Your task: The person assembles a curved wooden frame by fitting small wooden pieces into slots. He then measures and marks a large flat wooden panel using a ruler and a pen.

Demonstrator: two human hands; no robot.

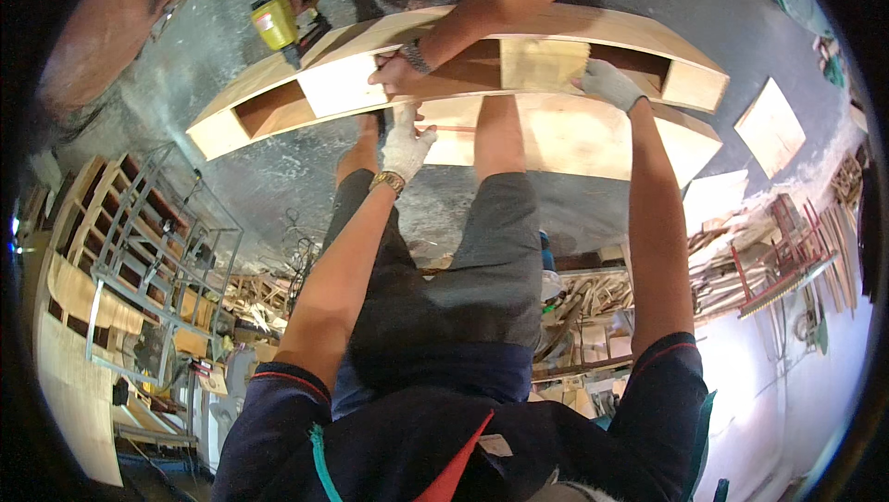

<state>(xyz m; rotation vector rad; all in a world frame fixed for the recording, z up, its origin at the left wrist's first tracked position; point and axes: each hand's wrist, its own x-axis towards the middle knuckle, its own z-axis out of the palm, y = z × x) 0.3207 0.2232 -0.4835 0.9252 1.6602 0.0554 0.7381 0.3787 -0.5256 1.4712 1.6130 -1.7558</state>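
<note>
A long pale plywood frame (pixel 343 87) with open compartments lies across the space before my legs, its sides bowed by the lens. My left hand (pixel 406 145), in a white glove with a watch at the wrist, is closed at the frame's near edge, left of the middle. On the right, my gloved right hand (pixel 611 85) grips the frame at a light crosswise block (pixel 544 64). A co-worker's hand (pixel 396 72) holds a block inside the frame. Their other hand holds a yellow nail gun (pixel 275 22), its nose at the frame's far left edge.
Under the frame's near side is another pale plywood piece (pixel 574 136). A square board (pixel 770 128) lies on the grey floor to the right. Scrap wood (pixel 593 317) is heaped behind me. A metal rack (pixel 157 266) stands at the left, near slatted wooden pieces.
</note>
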